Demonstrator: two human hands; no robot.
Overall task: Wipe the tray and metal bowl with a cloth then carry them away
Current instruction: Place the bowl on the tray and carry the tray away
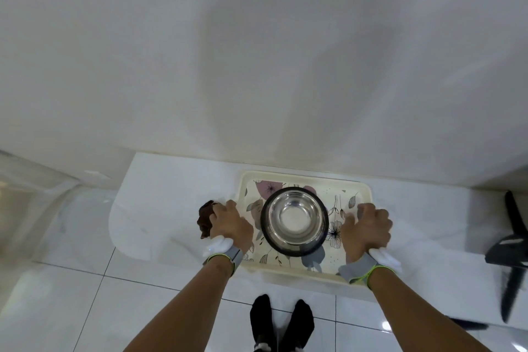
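A cream tray (364,190) with a flower print lies on a white ledge against the wall. On the tray stands a shiny metal bowl (295,216) with a dark rubber rim. My left hand (231,221) grips the tray's left edge and also holds a dark brown cloth (206,217) bunched against it. My right hand (367,227) grips the tray's right edge. Both wrists wear grey bands with a green edge.
A white wall (257,66) rises right behind the tray. Glossy white floor tiles (143,308) lie below, with my feet in black socks (281,320) near the ledge. A black object with legs (514,248) stands at the right.
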